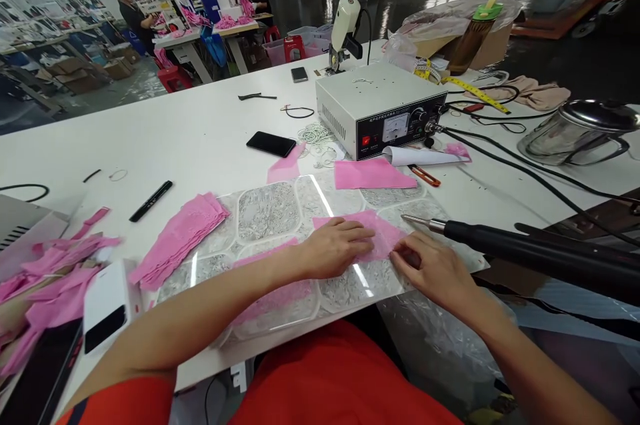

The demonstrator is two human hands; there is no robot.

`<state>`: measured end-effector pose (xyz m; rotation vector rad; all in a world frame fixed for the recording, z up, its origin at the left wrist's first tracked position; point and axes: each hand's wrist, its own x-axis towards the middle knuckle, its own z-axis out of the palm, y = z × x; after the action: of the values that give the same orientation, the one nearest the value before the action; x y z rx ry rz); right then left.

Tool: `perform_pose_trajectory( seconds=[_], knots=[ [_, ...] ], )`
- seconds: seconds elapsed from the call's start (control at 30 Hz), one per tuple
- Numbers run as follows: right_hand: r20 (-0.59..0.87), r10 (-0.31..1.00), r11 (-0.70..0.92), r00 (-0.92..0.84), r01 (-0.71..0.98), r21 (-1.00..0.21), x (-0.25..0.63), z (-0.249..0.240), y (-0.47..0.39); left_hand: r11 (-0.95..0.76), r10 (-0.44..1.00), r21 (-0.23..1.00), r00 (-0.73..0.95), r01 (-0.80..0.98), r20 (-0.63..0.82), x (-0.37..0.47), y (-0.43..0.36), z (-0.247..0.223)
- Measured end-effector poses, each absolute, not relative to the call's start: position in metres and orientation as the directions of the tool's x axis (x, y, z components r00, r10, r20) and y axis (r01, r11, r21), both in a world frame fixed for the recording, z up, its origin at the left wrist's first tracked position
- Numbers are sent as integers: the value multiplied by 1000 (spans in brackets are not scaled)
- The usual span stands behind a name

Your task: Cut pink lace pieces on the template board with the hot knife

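A piece of pink fabric (383, 232) lies on the clear patterned mat (270, 212) in front of me. My left hand (340, 246) rests on its left part, palm down with the fingers stretched out. At its right corner, the thumb and fingertips of my right hand (430, 265) are pinched together on the edge. Just above that hand is a black pen-like tool with a metal tip (500, 242), apart from the fingers. Another pink piece (275, 292) lies partly under my left forearm. Farther back on the mat is a flat pink piece (373, 174).
A stack of pink pieces (183, 238) and a black marker (151, 201) lie to the left. Behind the mat stand a control box (380, 108) with cables, a phone (271, 144) and an orange cutter (424, 175). A glass pitcher (575, 135) stands at right.
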<state>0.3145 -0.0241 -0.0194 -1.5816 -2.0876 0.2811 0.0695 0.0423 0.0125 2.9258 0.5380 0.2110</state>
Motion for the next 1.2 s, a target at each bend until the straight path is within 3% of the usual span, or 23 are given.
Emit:
perform_pose_trajectory(
  seconds=[0.2, 0.57, 0.67, 0.77, 0.83, 1.0, 1.2],
  knots=[
    [307, 932, 312, -192, 855, -414, 316, -22, -25, -927, 306, 232, 952, 296, 7, 97, 50, -6],
    [315, 948, 245, -42, 727, -641, 316, -16, -35, -904, 328, 269, 942, 333, -67, 99, 47, -2],
    [275, 960, 226, -44, 700, -677, 325, -5, -46, -879, 345, 354, 938, 320, 10, 95, 51, 4],
    [116, 959, 261, -259, 642, -720, 336, 7, -59, -821, 442, 468, 883, 326, 160, 75, 56, 13],
    [87, 939, 289, -334, 623, -727, 335, 13, -62, -793, 501, 501, 839, 347, 211, 54, 56, 17],
    [252, 918, 393, -307, 612, -686, 294, 12, -48, -823, 481, 437, 854, 363, 196, 10, 34, 13],
    [363, 859, 509, -360, 666, -545, 246, -9, -29, -886, 391, 271, 920, 376, 4, 2, 11, 5]
  ],
)
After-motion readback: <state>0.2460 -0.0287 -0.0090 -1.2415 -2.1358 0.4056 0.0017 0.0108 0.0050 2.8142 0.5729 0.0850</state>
